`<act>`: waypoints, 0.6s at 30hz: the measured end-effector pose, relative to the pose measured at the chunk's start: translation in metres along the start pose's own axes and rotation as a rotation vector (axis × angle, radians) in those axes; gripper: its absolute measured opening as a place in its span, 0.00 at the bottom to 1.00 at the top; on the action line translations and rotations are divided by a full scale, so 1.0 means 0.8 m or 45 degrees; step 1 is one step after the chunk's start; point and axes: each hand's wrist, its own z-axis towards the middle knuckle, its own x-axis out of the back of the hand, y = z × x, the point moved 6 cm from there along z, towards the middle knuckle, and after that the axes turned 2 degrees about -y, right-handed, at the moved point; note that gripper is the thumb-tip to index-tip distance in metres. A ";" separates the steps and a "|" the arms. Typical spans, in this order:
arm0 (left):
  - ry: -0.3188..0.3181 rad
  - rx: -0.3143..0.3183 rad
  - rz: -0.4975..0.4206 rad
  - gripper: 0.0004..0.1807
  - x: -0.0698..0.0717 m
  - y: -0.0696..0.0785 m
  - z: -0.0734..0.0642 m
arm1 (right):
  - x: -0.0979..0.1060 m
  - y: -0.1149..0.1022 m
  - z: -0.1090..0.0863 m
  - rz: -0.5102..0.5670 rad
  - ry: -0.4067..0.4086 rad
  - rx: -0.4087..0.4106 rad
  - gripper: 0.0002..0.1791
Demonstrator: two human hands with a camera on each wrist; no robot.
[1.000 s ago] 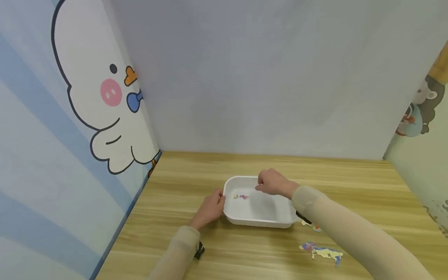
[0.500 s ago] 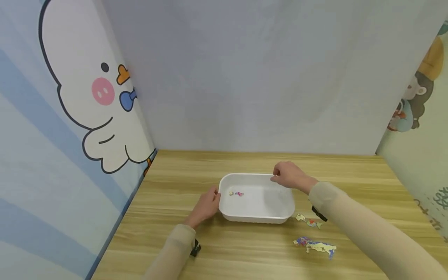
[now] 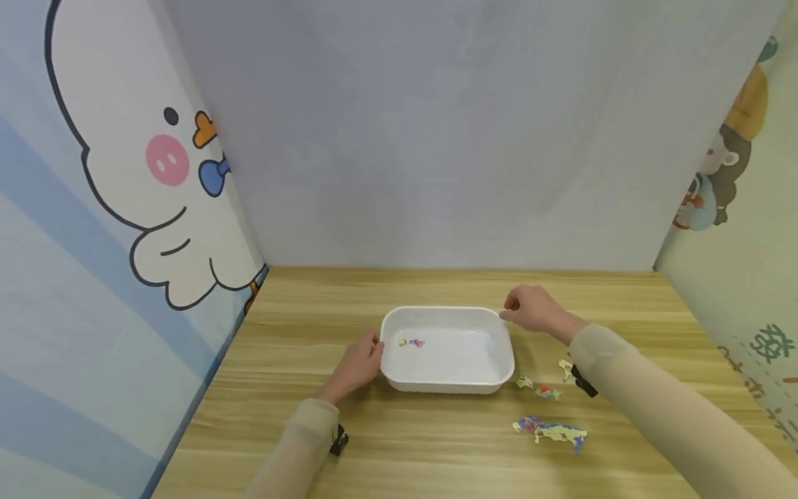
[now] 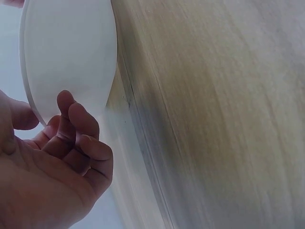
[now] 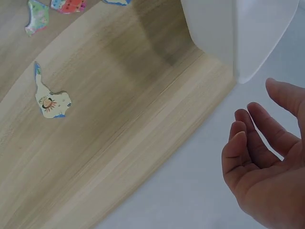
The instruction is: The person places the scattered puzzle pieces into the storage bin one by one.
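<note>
A white rectangular tray (image 3: 449, 360) stands on the wooden table. My left hand (image 3: 358, 360) holds its left end; in the left wrist view the thumb lies over the rim and the curled fingers (image 4: 86, 119) are against the outer wall. Beside the back right corner is my right hand (image 3: 533, 308), its fingers loosely bent. In the right wrist view nothing shows between the right thumb and fingers (image 5: 255, 138), and a gap separates them from the tray wall. Two small printed pieces, one pink (image 3: 417, 342) and one pale yellow (image 3: 402, 342), lie inside the tray near its left end.
Right of the tray, flat irregular printed pieces lie on the table: a joined blue and yellow strip (image 3: 551, 431), a red and green piece (image 3: 544, 391) and a cream one (image 5: 55, 102) near the right sleeve. A grey curtain-like wall (image 3: 436, 152) closes off the back.
My right hand has moved from over the tray's inside to just outside its back right corner. The head view has turned slightly right. My left hand stays at the tray's left end.
</note>
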 end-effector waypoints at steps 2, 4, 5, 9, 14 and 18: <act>0.001 -0.014 -0.005 0.05 0.000 0.001 -0.001 | -0.001 0.004 -0.003 0.001 0.004 -0.001 0.13; -0.008 -0.004 0.000 0.05 0.000 0.001 -0.001 | -0.001 0.008 -0.006 0.008 0.003 0.000 0.12; -0.010 0.010 0.002 0.05 -0.001 -0.001 0.000 | -0.002 0.010 -0.008 0.011 0.003 0.001 0.12; -0.027 0.061 0.002 0.05 -0.003 -0.005 0.003 | -0.005 0.019 -0.016 0.017 -0.013 -0.009 0.11; -0.028 0.074 -0.011 0.05 -0.004 -0.004 0.004 | -0.007 0.030 -0.027 -0.010 -0.034 -0.005 0.10; -0.023 0.067 -0.012 0.05 -0.003 -0.002 0.003 | -0.009 0.040 -0.036 -0.046 -0.040 -0.001 0.11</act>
